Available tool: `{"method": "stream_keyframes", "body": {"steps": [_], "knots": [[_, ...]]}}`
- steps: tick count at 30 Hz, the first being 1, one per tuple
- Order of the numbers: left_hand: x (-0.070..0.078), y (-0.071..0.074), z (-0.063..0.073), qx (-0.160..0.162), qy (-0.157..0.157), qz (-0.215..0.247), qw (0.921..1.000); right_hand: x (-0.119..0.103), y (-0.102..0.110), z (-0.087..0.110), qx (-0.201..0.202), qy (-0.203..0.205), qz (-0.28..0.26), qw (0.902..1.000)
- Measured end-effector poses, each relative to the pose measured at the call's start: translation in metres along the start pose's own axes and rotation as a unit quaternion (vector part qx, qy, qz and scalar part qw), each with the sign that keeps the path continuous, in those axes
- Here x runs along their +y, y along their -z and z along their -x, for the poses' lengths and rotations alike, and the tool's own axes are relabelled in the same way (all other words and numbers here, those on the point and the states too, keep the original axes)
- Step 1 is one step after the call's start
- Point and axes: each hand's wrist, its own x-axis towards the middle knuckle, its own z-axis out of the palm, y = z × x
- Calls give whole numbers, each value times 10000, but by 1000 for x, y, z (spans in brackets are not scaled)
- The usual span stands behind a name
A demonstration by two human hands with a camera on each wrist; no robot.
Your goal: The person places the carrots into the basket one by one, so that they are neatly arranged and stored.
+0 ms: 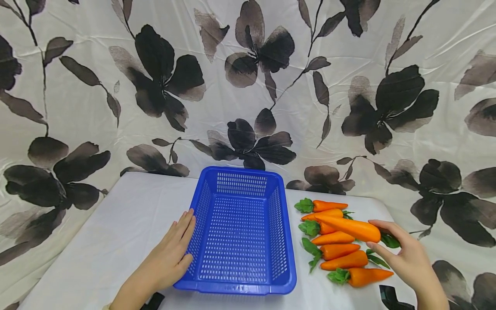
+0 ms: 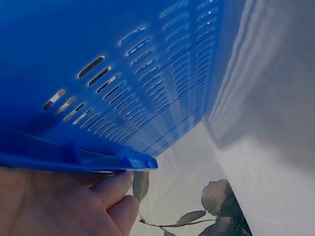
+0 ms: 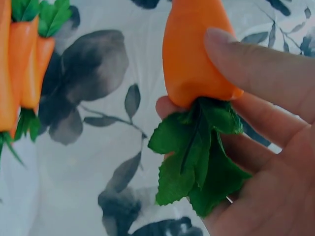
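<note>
A blue perforated plastic basket (image 1: 236, 289) stands in the middle of the table with nothing inside. My left hand (image 1: 168, 252) rests along its left rim, fingers straight; in the left wrist view the fingers (image 2: 115, 196) lie against the underside of the rim. Over the row of carrots at the right, my right hand (image 1: 410, 254) pinches one carrot (image 1: 350, 227) near its leafy end, thumb on one side. The right wrist view shows that carrot's green leaves (image 3: 192, 157) hanging by the palm. Its tip points left, toward the basket.
Several other orange carrots (image 1: 368, 277) with green tops lie in a column on the white table (image 1: 151, 202), right of the basket. A floral cloth (image 1: 302, 116) hangs behind. Near each wrist a small black object (image 1: 391, 297) shows at the bottom.
</note>
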Motion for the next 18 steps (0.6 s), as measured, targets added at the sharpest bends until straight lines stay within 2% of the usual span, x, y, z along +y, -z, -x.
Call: {"method": "stream_keyframes", "body": {"steps": [7, 14, 18], "knots": [[-1, 0, 0, -3, -34, -4, 10000, -11, -9, -10, 318, 384, -416, 9979], [0, 1, 0, -41, 20, 2, 10000, -25, -18, -25, 292, 578, -488, 9967], [0, 0, 0, -44, 17, 13, 10000, -36, -22, -34, 291, 745, -719, 9942]]}}
